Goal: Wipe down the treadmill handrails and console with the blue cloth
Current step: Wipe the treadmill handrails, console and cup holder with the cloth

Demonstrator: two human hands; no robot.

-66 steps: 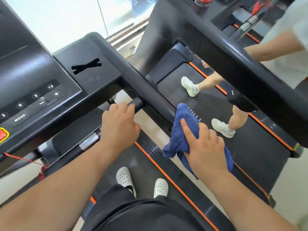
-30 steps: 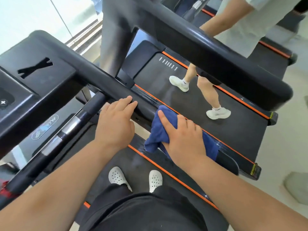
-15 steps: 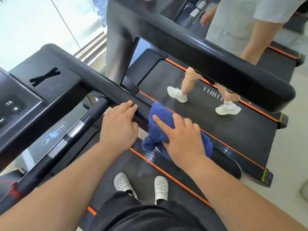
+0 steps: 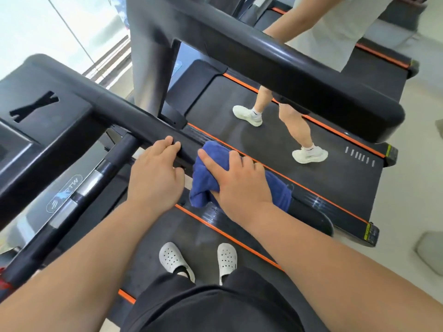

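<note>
Cloth (image 4: 239, 178) sits draped over the right rail (image 4: 134, 121), bunched under your right hand (image 4: 239, 185). That hand lies nearly flat on it, fingers spread along the rail and pressing down rather than clenched, which looks right for a wiping stroke: palm load on top, loose ends hanging either side to catch the rail's flanks.

Left hand (image 4: 155, 173) is just beside it on the same rail, fingers curled over the top edge, holding nothing but the rail. Judging by stance, it's there to brace you while the other hand pushes.

Console (image 4: 45, 111) sits up-left, well apart from the cloth. Inner grip bar (image 4: 96, 171) runs below your left wrist, also clear of the cloth.

Someone is walking on the next treadmill (image 4: 299, 130), close past your rail, so keep your elbow in on the outward stroke.

My read: you're mid-rail. Tail end near you, far rail and console can't be judged from here.
</note>
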